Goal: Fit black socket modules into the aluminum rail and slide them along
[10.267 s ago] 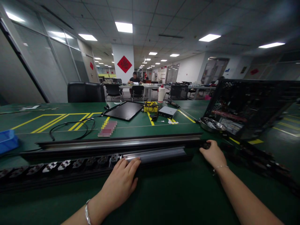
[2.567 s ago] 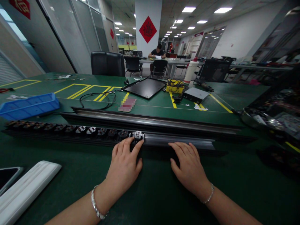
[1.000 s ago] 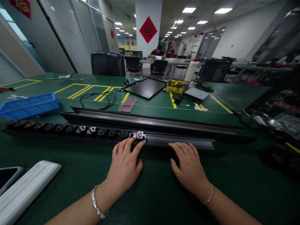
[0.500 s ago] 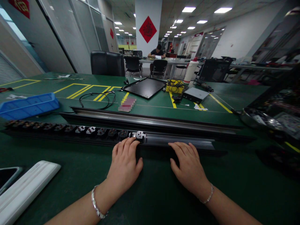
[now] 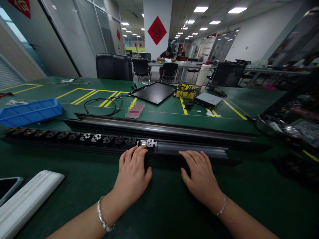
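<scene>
Head view: left hand (image 5: 132, 174), fingers (image 5: 133, 154) curled on the black socket rail (image 5: 74, 143), just beside a small metal socket module (image 5: 151, 143), though any grip is hard to tell; right hand (image 5: 200, 174) lies open on the rail's bare grey channel (image 5: 191, 150).

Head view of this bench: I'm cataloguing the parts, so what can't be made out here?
All in the head view:
The socket strip: the part under the left hand is hidden by its fingers.
The dark rail: the part under the right hand is hidden by it.
The pixelated patch: blurred, unreadable.
The dark-screened device: cut off by the left edge.
The metal tray: contents too small to name.
</scene>
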Tool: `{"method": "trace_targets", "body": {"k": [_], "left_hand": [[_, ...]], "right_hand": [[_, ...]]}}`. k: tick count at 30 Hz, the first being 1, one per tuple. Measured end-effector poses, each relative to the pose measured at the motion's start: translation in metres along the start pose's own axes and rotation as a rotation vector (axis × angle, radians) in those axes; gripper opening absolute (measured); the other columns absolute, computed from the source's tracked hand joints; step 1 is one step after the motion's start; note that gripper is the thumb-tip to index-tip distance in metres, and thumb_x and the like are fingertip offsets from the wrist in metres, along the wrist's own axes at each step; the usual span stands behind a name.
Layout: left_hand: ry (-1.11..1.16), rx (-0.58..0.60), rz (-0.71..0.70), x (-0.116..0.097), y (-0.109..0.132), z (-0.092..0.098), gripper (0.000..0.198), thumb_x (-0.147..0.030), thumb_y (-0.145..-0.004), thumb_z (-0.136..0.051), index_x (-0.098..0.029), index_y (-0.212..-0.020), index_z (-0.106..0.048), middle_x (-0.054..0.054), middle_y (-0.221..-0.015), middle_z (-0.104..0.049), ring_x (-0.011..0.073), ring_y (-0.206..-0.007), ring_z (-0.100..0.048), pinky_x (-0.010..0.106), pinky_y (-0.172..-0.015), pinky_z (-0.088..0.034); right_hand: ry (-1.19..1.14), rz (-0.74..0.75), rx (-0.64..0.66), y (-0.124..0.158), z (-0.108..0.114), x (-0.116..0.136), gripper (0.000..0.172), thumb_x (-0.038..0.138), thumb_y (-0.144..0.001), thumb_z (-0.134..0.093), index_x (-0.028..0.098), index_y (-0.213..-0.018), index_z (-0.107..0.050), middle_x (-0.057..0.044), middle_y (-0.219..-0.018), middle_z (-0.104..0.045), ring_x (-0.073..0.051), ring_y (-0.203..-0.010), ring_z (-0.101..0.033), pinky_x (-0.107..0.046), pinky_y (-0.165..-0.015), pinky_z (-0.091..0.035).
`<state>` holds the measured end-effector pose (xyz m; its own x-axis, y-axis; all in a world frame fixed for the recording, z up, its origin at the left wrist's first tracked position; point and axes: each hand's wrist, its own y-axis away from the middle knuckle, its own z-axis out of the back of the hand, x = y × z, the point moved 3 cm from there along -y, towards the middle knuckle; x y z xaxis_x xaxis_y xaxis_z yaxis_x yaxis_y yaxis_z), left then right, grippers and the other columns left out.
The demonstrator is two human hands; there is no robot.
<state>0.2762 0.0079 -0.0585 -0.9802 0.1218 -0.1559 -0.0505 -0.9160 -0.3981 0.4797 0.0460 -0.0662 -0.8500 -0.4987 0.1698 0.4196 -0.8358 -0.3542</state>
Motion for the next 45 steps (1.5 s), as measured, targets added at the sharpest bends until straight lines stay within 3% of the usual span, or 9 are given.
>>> {"method": "trace_targets", "body": {"k": [45], "left_hand": [[0.026,0.015,-0.013,0.0010,-0.0010,0.0006,0.042,-0.020,-0.078,-0.051,-0.018,-0.120,-0.046,0.008,-0.128,-0.054,0.0293,-0.121,-0.039,0.049,-0.099,-0.029]], "right_hand": [[0.011,0.011,-0.015,0.0001,0.0003,-0.0003,0.042,0.021,-0.079,-0.046,0.020,-0.121,-0.050,-0.007,-0.115,-0.058,-0.022,-0.111,-0.048,-0.046,-0.105,-0.023]]}}
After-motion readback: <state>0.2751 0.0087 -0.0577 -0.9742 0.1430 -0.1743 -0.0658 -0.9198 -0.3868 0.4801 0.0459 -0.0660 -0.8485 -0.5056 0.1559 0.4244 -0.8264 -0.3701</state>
